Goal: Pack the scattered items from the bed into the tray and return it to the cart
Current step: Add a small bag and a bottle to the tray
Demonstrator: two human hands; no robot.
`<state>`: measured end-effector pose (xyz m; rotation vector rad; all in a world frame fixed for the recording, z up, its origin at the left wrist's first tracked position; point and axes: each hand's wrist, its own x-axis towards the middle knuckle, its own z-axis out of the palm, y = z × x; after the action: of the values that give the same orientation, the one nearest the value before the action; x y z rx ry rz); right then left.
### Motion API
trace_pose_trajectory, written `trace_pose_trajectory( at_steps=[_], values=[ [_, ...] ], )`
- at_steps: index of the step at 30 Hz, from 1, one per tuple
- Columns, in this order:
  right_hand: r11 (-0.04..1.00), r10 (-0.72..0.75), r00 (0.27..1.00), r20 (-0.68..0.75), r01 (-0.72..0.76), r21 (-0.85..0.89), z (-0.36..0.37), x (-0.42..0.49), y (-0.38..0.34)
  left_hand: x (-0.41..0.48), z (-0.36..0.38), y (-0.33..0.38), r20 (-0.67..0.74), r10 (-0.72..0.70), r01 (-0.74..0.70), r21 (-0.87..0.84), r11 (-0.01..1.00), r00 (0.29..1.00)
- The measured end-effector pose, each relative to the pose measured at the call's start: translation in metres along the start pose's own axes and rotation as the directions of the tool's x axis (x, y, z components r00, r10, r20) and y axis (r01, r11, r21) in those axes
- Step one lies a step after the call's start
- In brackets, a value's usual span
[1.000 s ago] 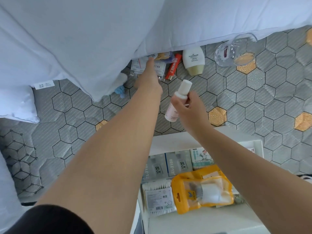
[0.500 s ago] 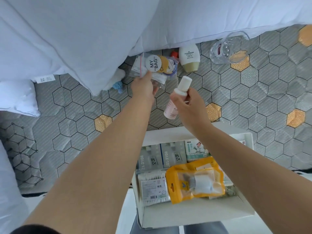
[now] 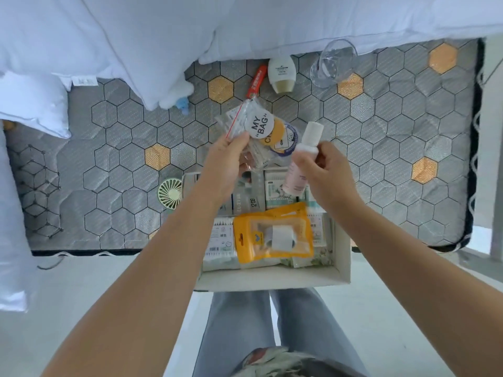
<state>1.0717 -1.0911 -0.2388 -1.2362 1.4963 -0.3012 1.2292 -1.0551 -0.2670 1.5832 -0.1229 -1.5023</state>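
My left hand (image 3: 227,161) pinches a clear zip bag (image 3: 257,131) with a "MY BAG" sticker, held above the far end of the white tray (image 3: 272,277). My right hand (image 3: 324,170) grips a small pink bottle with a white cap (image 3: 302,156) over the tray. In the tray lie an orange pouch (image 3: 272,232), cotton swab packs (image 3: 220,240) and small boxes. On the mattress beyond remain a red tube (image 3: 256,80), a white and beige bottle (image 3: 281,74), a clear glass (image 3: 333,62), a blue item (image 3: 182,104) and a green mini fan (image 3: 170,193).
White pillows and a duvet (image 3: 136,50) cover the far side of the hexagon-patterned mattress (image 3: 394,159). The tray sits at the near mattress edge, against my legs (image 3: 258,336). Pale floor lies below the bed edge on both sides.
My left hand pulled the zip bag out from under the duvet and toward the tray. My right hand carried the pink bottle back over the tray. The view shifted back.
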Motion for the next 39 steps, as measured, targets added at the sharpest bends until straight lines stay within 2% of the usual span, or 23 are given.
trace_pose_trajectory(
  at_steps=[3, 5, 8, 12, 16, 20, 23, 26, 31, 36, 39],
  values=[
    [1.0, -0.006, 0.998, 0.061, 0.008, -0.03, -0.011, -0.027, 0.016, -0.027, 0.016, -0.012, -0.024, -0.036, 0.033, -0.086, 0.996, 0.999],
    [0.998, -0.01, 0.995, 0.094, 0.016, -0.058, -0.019, -0.042, 0.026, -0.041, 0.024, -0.02, -0.057, -0.007, 0.003, -0.06, 0.998, 0.998],
    [0.996, -0.01, 0.994, 0.111, 0.02, -0.089, -0.032, -0.06, 0.042, -0.057, 0.029, -0.037, -0.078, 0.047, -0.04, 0.091, 0.995, 0.996],
    [0.972, 0.006, 1.0, 0.016, -0.002, -0.237, -0.052, -0.078, 0.069, -0.079, 0.03, -0.059, -0.059, 0.038, -0.019, 0.286, 0.958, 0.998],
    [0.884, 0.008, 1.0, -0.021, -0.017, -0.466, -0.061, -0.091, 0.09, -0.092, 0.03, -0.075, -0.034, 0.043, -0.028, 0.361, 0.932, 0.998],
    [0.805, 0.061, 0.998, 0.0, -0.049, -0.591, -0.051, -0.098, 0.099, -0.1, 0.03, -0.089, -0.025, 0.006, 0.006, 0.459, 0.888, 1.0],
    [0.731, 0.012, 1.0, 0.025, 0.008, -0.682, -0.036, -0.098, 0.104, -0.109, 0.032, -0.091, 0.025, 0.024, -0.034, 0.569, 0.821, 0.999],
    [0.638, -0.028, 0.999, -0.017, 0.005, -0.77, -0.022, -0.092, 0.109, -0.111, 0.03, -0.095, 0.083, 0.017, -0.066, 0.637, 0.768, 0.996],
    [0.572, -0.048, 0.998, -0.048, -0.012, -0.82, -0.006, -0.084, 0.109, -0.108, 0.022, -0.104, 0.159, -0.007, -0.106, 0.689, 0.717, 0.987],
    [0.593, -0.113, 0.991, -0.072, 0.009, -0.805, -0.005, -0.087, 0.112, -0.108, 0.016, -0.11, 0.176, -0.028, -0.11, 0.727, 0.678, 0.984],
    [0.552, -0.085, 0.995, -0.05, 0.005, -0.834, -0.006, -0.088, 0.114, -0.111, 0.013, -0.113, 0.186, -0.038, -0.114, 0.739, 0.665, 0.982]
  ],
)
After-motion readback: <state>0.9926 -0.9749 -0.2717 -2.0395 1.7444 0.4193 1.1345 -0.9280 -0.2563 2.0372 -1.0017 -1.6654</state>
